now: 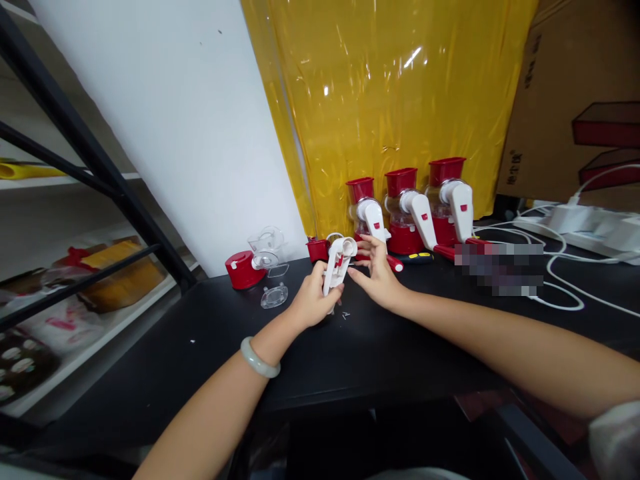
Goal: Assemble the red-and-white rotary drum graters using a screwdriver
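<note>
My left hand (316,297) is wrapped round a white plastic crank handle (336,263), tilted up with its hollow side showing and a bit of red inside. Just to its right is my right hand (383,280), fingers spread and the thumb close to the handle's edge. I make out nothing between those fingers. Several small screws (345,315) lie on the black table (310,367) below the hands. Behind the handle sits a small red hopper (317,249), partly hidden.
Assembled red and white rotary graters (404,220) line the back. A black and yellow screwdriver (420,258) lies before them. At left are a red base (244,270), a clear housing (265,245) and a clear plate (275,295). White cables (565,267) run along the right.
</note>
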The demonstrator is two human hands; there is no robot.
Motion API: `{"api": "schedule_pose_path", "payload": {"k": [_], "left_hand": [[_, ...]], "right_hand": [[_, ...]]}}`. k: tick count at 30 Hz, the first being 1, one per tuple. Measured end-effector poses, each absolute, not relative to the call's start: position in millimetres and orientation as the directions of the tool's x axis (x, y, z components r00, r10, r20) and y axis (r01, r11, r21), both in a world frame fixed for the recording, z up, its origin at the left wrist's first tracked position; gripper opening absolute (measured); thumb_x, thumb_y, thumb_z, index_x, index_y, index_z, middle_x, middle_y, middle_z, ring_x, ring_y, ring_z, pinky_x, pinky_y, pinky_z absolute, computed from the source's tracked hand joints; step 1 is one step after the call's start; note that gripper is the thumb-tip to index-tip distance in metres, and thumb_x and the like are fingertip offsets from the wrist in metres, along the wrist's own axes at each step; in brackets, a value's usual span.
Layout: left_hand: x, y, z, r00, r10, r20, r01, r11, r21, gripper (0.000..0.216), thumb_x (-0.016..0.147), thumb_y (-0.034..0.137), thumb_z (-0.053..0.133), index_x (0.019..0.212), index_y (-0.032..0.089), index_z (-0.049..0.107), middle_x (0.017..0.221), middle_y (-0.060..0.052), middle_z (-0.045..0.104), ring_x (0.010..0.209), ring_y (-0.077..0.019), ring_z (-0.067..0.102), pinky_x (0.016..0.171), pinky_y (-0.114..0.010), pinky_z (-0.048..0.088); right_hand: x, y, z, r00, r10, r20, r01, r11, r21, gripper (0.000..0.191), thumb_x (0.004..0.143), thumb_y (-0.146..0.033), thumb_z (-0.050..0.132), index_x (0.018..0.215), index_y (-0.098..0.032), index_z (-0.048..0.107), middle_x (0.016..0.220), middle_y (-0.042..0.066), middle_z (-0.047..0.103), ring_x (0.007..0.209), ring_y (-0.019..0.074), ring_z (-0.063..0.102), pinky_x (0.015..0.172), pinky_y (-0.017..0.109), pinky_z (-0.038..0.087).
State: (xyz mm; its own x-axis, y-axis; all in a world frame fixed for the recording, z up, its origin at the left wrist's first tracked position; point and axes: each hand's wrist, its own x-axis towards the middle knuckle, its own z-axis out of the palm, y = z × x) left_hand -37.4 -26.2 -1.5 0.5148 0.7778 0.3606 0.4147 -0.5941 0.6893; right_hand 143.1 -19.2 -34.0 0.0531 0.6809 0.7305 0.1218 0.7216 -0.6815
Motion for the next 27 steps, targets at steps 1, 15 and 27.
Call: {"api": "schedule_pose_path", "payload": {"k": [1,15,27], "left_hand": [[-36.9,-27.1,-1.2,0.522,0.776,0.354,0.399,-0.589,0.703,0.024,0.086,0.033,0.057,0.099,0.021,0.041,0.068,0.003,0.064,0.053,-0.0139,0.062,0.053,-0.024,0.047],[-37.4,-26.4,-3.8,0.582,0.735,0.347,0.365,-0.618,0.696,0.022,0.086,0.031,0.057,0.099,0.021,0.043,0.068,0.004,0.064,0.055,-0.0127,0.062,0.055,-0.023,0.047],[-37.7,-27.8,-2.3,0.598,0.721,0.351,0.387,-0.643,0.661,0.021,0.087,0.030,0.056,0.101,0.021,0.043,0.069,0.003,0.064,0.056,-0.0127,0.062,0.056,-0.023,0.045]], "right_hand": [[142.3,-17.9,-34.9,0.012,0.713,0.701,0.054,0.700,-0.712,0.067,0.081,-0.032,0.066,0.133,-0.028,0.024,0.132,0.015,0.046,0.121,0.0242,0.053,0.098,0.044,0.050],[136.9,-22.8,-33.6,-0.138,0.809,0.571,-0.154,0.552,-0.820,0.047,0.077,-0.027,0.070,0.113,-0.026,0.040,0.109,0.006,0.065,0.104,0.0201,0.067,0.097,0.042,0.053],[137.2,-21.4,-35.1,-0.125,0.814,0.568,-0.125,0.555,-0.823,0.048,0.077,-0.035,0.071,0.112,-0.026,0.040,0.109,0.006,0.065,0.105,0.0206,0.066,0.095,0.042,0.053]]}}
